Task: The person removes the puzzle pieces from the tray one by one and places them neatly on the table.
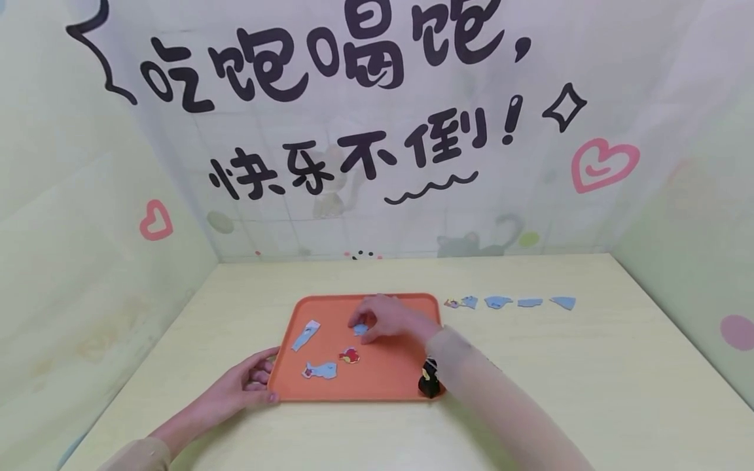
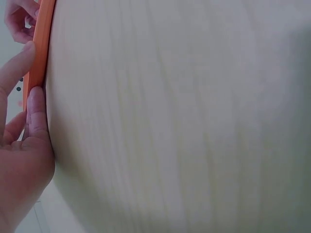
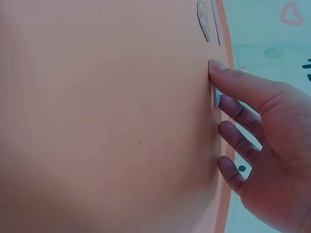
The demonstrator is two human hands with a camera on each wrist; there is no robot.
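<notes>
An orange tray (image 1: 377,386) lies on the table. At its left edge my left hand (image 1: 238,383) grips the rim, and in the left wrist view that hand's thumb (image 2: 18,65) lies along the orange side. My right hand (image 1: 385,318) reaches over the tray and pinches a small blue picture piece (image 1: 360,330) between thumb and fingers, low at the tray surface. Nearby on the tray lie a long pale blue piece (image 1: 305,335), a red piece (image 1: 350,355) and a blue piece with a red patch (image 1: 321,370).
Right of the tray, several cut picture pieces, among them a blue triangular one (image 1: 563,302), lie in a row on the table (image 1: 589,366). A small black figure (image 1: 430,379) stands at the tray's front right corner, partly behind the right sleeve (image 1: 489,386). A printed wall sheet (image 1: 377,222) rises behind.
</notes>
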